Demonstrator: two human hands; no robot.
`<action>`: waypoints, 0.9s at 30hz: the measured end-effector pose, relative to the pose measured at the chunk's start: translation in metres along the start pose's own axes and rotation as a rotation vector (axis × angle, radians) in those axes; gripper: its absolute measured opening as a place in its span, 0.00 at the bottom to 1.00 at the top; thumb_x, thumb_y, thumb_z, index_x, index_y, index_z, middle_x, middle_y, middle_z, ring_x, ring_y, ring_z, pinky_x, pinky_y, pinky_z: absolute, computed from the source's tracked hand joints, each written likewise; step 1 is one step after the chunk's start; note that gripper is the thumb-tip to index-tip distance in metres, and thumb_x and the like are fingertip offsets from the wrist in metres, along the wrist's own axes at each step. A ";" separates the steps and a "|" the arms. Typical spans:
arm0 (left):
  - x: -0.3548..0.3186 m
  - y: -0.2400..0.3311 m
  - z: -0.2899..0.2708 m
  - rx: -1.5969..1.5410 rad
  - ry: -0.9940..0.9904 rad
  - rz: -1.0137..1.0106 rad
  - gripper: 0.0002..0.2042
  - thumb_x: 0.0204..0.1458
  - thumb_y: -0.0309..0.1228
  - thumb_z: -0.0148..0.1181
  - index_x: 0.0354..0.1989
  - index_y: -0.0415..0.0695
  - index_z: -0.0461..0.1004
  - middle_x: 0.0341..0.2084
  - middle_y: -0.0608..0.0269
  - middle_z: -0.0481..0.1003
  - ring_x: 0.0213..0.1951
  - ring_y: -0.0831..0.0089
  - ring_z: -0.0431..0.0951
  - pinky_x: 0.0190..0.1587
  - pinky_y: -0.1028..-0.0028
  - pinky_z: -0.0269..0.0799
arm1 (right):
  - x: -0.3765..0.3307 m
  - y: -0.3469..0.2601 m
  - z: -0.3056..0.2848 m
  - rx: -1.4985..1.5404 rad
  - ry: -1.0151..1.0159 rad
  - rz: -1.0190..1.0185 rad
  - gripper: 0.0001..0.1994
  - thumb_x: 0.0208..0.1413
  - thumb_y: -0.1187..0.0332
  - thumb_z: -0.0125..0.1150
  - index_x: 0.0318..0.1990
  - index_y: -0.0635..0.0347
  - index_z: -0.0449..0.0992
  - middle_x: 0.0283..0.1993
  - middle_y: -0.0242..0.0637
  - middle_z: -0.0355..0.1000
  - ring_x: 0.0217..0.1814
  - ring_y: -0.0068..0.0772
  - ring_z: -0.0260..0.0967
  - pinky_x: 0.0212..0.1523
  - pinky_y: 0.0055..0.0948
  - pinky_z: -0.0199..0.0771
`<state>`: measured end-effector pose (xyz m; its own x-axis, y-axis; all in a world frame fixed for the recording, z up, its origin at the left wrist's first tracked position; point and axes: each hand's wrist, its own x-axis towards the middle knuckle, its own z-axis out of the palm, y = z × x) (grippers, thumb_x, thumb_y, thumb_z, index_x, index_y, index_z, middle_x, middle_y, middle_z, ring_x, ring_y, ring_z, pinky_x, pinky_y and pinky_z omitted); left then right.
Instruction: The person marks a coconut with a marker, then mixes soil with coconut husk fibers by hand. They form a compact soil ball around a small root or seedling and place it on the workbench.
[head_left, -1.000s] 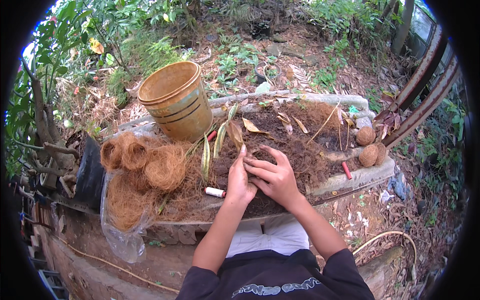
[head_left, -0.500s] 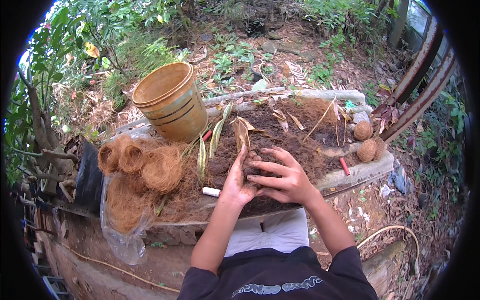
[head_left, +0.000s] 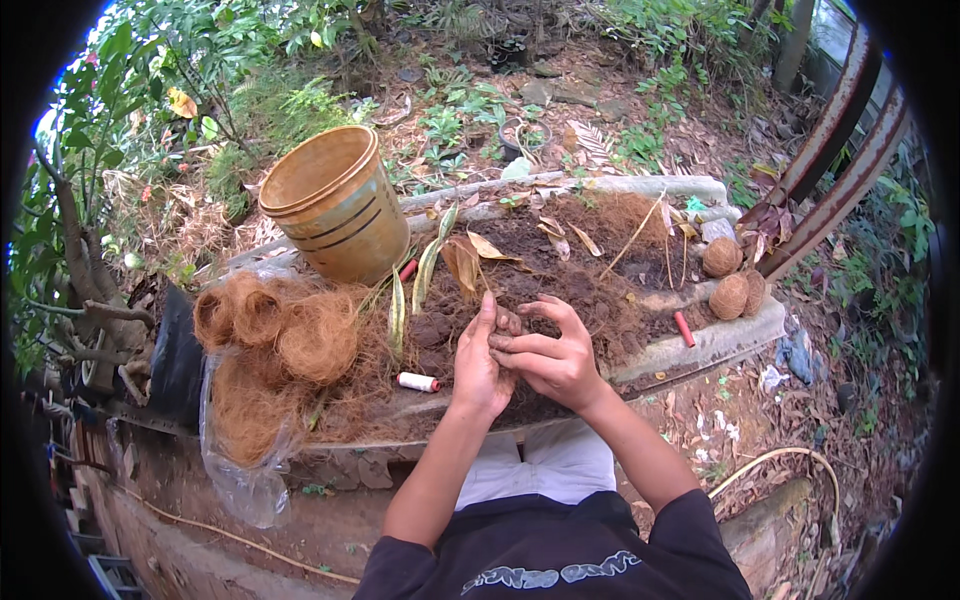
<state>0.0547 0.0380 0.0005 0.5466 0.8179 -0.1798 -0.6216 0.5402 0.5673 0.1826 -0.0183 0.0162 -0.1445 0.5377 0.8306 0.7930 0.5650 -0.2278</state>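
My left hand (head_left: 480, 362) is closed, thumb up, on the thin stem of a dry brown leaf (head_left: 461, 262) whose blade stands above the fingertips. Pressed close to it, my right hand (head_left: 553, 356) has its fingers bent around the stem's lower end. Something dark, like a soil clump, shows between the hands, largely hidden by the fingers. Both hands are soiled and hover over dark soil (head_left: 590, 290) spread on the slab. Left of them lies a white thread spool (head_left: 418, 382) with red ends.
A stained yellow bucket (head_left: 345, 235) stands at the back left. Near it are coconut fibre (head_left: 318, 338), long variegated leaves (head_left: 397, 320) and a plastic bag (head_left: 245, 490). At right lie a red spool-like stick (head_left: 684, 329), several round fibre balls (head_left: 729, 297) and rusty metal bars (head_left: 840, 190).
My right hand's spread fingers have drawn together around the stem's base. The dry leaf has tipped left and shows more of its blade.
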 end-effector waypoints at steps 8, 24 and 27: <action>-0.012 0.021 0.035 0.150 -0.002 0.050 0.19 0.66 0.43 0.48 0.46 0.38 0.73 0.38 0.62 0.77 0.38 0.78 0.78 0.36 0.79 0.77 | 0.007 0.002 -0.002 0.413 0.110 0.348 0.11 0.41 0.71 0.73 0.36 0.52 0.83 0.41 0.29 0.80 0.53 0.41 0.70 0.55 0.40 0.70; -0.002 0.017 0.015 -0.095 -0.034 -0.070 0.13 0.61 0.36 0.55 0.48 0.40 0.70 0.31 0.68 0.71 0.34 0.77 0.73 0.37 0.79 0.74 | 0.003 -0.007 0.004 -0.153 0.077 -0.038 0.14 0.38 0.67 0.65 0.37 0.46 0.84 0.47 0.19 0.77 0.54 0.37 0.68 0.54 0.44 0.71; -0.001 0.011 0.017 -0.009 -0.016 0.060 0.12 0.62 0.30 0.54 0.50 0.37 0.70 0.25 0.70 0.67 0.28 0.82 0.68 0.31 0.83 0.67 | -0.001 -0.007 0.008 -0.159 0.099 -0.020 0.12 0.37 0.68 0.64 0.34 0.45 0.84 0.43 0.17 0.77 0.51 0.37 0.68 0.50 0.43 0.71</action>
<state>0.0571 0.0392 0.0206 0.5174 0.8453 -0.1330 -0.6582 0.4925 0.5694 0.1724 -0.0175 0.0131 -0.1088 0.4590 0.8818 0.8752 0.4648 -0.1340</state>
